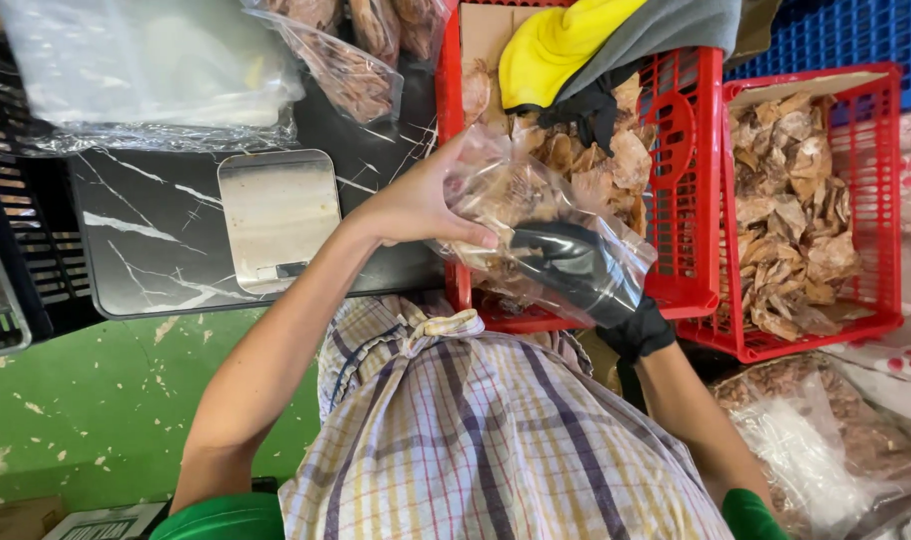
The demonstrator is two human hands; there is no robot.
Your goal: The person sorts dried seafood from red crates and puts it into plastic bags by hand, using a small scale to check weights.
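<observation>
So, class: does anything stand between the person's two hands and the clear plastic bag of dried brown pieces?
Nothing visible does. The bare left hand grips the clear plastic bag of dried brown pieces directly at its side, and the black-gloved right hand is already pushed inside it, above the red plastic basket.

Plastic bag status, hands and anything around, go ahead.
Left hand bare, gripping clear plastic bag. Right hand, black-gloved, inside bag. Red baskets of dried pieces behind; scale left.

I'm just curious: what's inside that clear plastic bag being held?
The clear bag holds pale brown dried pieces and the black-gloved right hand, pushed inside. The bare left hand grips its edge. What lies under the glove is hidden.
</observation>
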